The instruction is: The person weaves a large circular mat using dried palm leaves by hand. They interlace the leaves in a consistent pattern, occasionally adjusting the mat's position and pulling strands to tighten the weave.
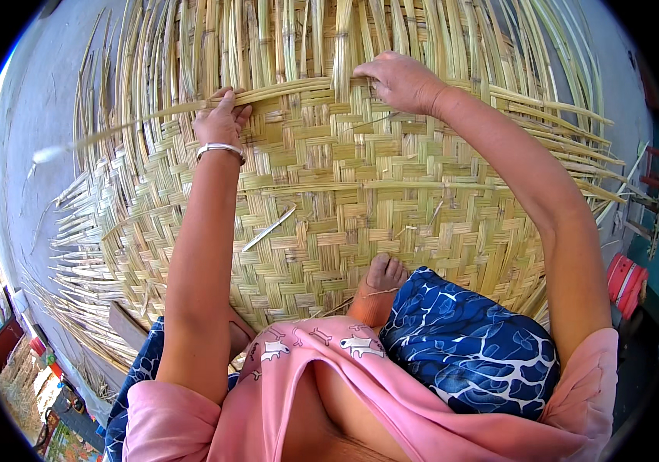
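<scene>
A large mat [322, 208] of flat, pale green-yellow plant strips, woven in a stepped pattern, spreads before me. My left hand [222, 119], with a light bangle at its wrist, pinches a long narrow strip [283, 90]. That strip runs across the mat's upper part, its loose end sticking out left, blurred. My right hand [403, 81] is closed beside a bunch of upright strips [342, 58] that lies over the crosswise one. Its fingertips reach these uprights; what they grip is hidden. Unwoven strips [256, 42] fan away beyond both hands.
My bare foot [386, 275] rests on the mat's near part. A short loose sliver [270, 228] lies on the weave. Loose strip ends [75, 266] stick out over the grey floor [33, 185]. At far right stands a red and white round object [625, 282].
</scene>
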`<control>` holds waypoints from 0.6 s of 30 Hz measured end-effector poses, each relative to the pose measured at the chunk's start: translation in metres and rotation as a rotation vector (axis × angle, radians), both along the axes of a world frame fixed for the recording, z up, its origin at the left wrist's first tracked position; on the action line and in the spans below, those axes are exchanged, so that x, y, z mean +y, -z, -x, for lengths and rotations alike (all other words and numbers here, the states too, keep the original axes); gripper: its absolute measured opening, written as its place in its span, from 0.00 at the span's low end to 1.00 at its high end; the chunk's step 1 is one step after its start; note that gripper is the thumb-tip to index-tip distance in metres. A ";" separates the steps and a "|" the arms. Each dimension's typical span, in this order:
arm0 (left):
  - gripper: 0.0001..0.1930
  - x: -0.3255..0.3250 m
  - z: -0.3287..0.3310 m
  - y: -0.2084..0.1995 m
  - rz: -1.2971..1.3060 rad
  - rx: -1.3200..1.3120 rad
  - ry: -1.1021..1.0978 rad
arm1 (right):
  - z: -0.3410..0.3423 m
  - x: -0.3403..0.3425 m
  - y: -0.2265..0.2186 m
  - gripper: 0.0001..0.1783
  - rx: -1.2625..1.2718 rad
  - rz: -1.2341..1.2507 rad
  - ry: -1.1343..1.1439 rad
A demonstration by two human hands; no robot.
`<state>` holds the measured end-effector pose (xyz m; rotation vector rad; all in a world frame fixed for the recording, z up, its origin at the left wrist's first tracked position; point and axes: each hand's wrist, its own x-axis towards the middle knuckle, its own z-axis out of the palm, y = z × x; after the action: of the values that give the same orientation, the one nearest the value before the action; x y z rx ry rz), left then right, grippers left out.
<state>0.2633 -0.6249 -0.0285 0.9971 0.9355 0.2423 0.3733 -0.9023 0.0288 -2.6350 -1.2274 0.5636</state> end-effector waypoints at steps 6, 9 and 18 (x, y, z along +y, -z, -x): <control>0.10 0.044 0.016 0.014 0.293 -0.068 -0.111 | -0.001 0.017 -0.020 0.19 0.033 0.217 -0.095; 0.13 0.073 0.020 0.008 0.278 -0.086 -0.211 | 0.003 0.045 -0.046 0.18 0.086 0.317 -0.079; 0.23 0.057 -0.015 -0.069 -0.271 -0.125 0.304 | 0.024 0.099 -0.009 0.18 -0.009 -0.027 -0.130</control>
<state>0.2781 -0.5678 0.0402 1.3429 0.6359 0.1752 0.3489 -0.8032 0.0383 -2.5519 -1.4071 0.5526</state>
